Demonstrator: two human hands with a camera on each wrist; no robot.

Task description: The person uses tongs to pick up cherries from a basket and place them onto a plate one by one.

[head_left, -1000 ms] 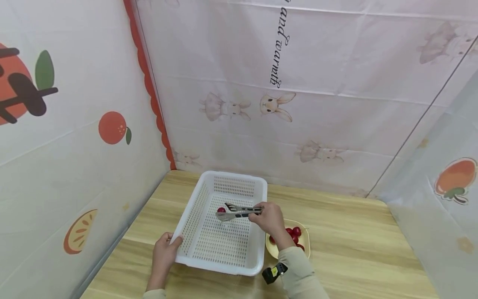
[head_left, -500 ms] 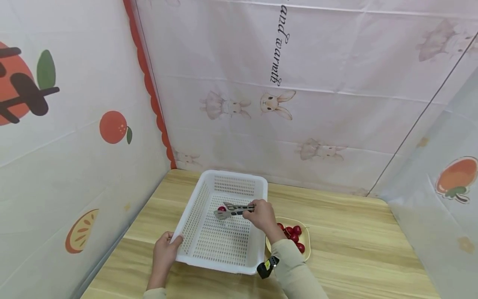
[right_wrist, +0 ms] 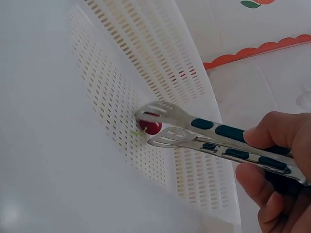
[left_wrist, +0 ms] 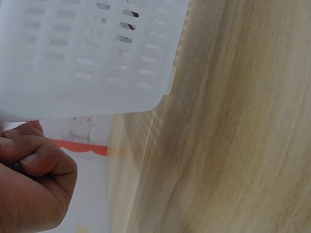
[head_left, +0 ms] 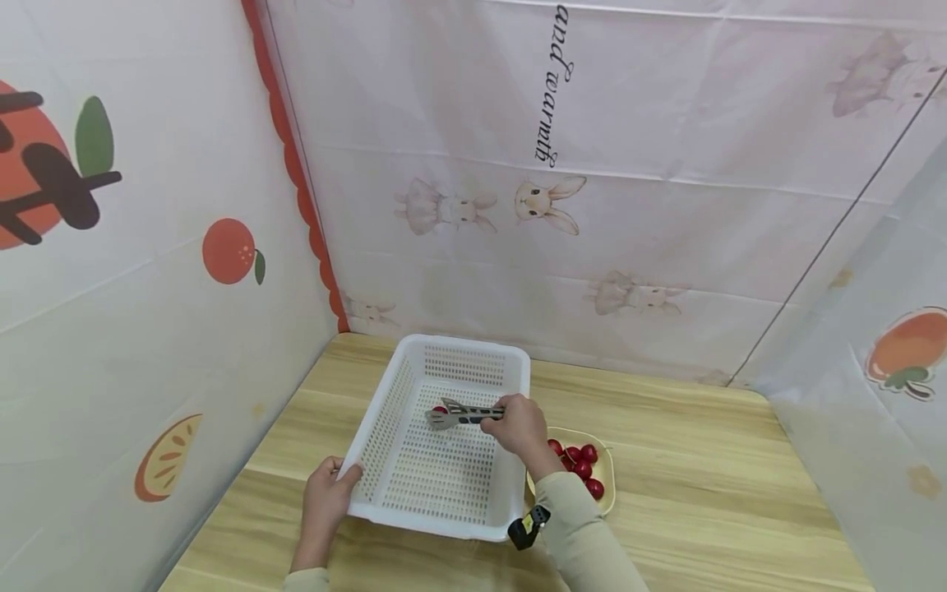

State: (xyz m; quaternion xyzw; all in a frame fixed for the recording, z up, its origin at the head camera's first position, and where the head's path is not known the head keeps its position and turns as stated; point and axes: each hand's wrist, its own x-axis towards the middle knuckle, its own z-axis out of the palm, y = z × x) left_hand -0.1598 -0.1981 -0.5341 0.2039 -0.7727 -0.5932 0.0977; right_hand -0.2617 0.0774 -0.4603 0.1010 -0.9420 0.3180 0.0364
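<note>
In the head view my left hand (head_left: pixel 325 497) grips the near-left rim of a white plastic basket (head_left: pixel 362 427), thumb on top; the left wrist view shows its fingers curled at the rim. My right hand (head_left: pixel 520 427) holds metal tongs (head_left: pixel 477 414) over the basket, thumb on one arm and fingers at the other. A red cherry (right_wrist: pixel 151 127) with a green stem lies by the basket's perforated bottom. The slotted tong tips stand on either side of it, slightly apart in the right wrist view. From above, the tips partly hide the cherry.
A pale yellow dish (head_left: pixel 608 485) with several cherries (head_left: pixel 583 469) stands right of the basket, partly behind the right forearm. Both are on a wooden table (head_left: pixel 703 477). Printed curtains (head_left: pixel 666 222) hang at the back and sides.
My right hand has moved a little left with the tongs, and the tong arms have drawn closer together around the cherry. The left hand and basket stay in place.
</note>
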